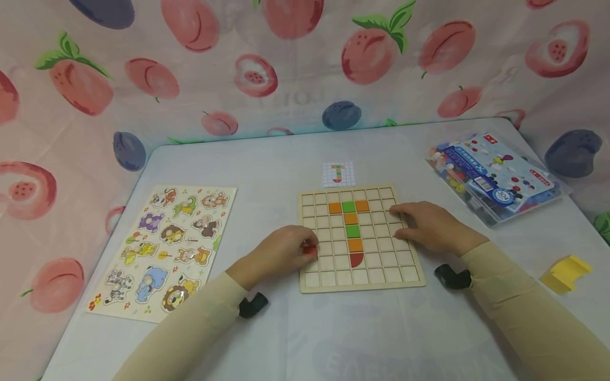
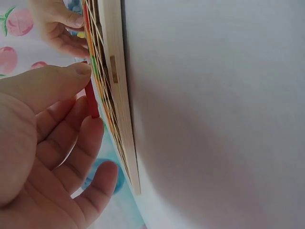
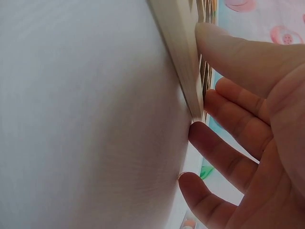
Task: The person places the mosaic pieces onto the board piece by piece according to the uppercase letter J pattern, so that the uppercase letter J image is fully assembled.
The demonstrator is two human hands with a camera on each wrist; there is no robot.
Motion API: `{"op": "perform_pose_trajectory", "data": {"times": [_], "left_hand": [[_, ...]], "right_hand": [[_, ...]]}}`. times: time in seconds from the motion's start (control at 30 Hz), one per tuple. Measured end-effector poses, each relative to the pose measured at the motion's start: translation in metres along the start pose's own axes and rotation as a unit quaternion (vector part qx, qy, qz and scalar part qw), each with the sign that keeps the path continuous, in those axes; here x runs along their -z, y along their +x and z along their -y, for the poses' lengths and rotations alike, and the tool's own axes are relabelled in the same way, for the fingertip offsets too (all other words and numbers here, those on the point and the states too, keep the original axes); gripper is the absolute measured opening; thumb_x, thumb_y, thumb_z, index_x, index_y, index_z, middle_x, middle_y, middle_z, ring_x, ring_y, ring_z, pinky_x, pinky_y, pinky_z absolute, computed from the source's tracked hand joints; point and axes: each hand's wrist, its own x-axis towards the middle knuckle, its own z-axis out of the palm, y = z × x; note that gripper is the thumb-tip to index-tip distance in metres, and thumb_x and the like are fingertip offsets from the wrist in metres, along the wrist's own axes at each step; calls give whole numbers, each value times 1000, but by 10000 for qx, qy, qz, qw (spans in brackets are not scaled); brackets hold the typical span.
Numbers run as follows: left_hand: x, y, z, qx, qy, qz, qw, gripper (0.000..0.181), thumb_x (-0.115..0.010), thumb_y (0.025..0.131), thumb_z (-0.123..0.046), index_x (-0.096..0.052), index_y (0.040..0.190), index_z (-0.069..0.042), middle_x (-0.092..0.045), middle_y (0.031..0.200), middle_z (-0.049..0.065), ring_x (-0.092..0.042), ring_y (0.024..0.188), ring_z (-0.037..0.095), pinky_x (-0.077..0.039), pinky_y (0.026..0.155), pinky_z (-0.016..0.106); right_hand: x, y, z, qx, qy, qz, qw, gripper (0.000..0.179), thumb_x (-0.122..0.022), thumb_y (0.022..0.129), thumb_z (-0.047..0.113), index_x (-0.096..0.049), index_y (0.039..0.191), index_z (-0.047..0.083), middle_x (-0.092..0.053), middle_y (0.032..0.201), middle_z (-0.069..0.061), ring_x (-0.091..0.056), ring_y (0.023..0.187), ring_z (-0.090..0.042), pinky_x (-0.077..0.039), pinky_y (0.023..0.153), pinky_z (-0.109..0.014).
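A wooden grid board (image 1: 381,274) lies on the white table in the head view. Orange and green square tiles form a T on it, with a red rounded tile (image 1: 356,260) at the foot of the stem. My left hand (image 1: 278,248) is over the board's left edge, pinching a red piece (image 2: 91,98) between thumb and fingers; its full shape is hidden. At the opposite edge, my right hand (image 1: 426,225) touches the board with thumb and fingertips, fingers loosely spread. Just behind the board lies a small pattern card (image 1: 347,174) showing a similar coloured figure.
To the left lies an animal puzzle board (image 1: 190,241), partly behind my left forearm. A clear plastic box (image 1: 500,182) with colourful contents and a printed sheet sits at the back right. A yellow block (image 1: 564,275) stands beyond my right forearm. Fruit-print cloth (image 1: 295,63) hangs behind the table.
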Motion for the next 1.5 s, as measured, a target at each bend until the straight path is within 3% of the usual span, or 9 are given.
{"op": "perform_pose_trajectory", "data": {"times": [0.3,0.77,1.5], "left_hand": [[-4,4,-6,56,-106,201,9997,18,-78,88,-17,-71,103,-10,-63,87,-6,-56,84,13,-50,79,29],[-9,9,-16,-315,15,202,9993,21,-78,88,-18,-71,105,-9,-64,86,-6,-57,84,13,-50,80,27],[-16,13,-28,-417,167,415,9981,19,-76,90,-16,-72,108,-10,-66,93,-5,-56,88,12,-49,83,26]], "right_hand": [[-1,1,1,-65,-32,29,10000,58,-72,93,27,-54,141,-1,-53,139,-27,-47,129,-47,-34,107,-59],[-1,1,0,-4,-69,38,10000,57,-71,94,25,-53,140,-2,-53,139,-27,-46,130,-47,-34,108,-59],[0,0,1,-107,-53,93,9999,61,-71,94,29,-51,143,0,-51,142,-27,-44,131,-48,-33,108,-61]]}}
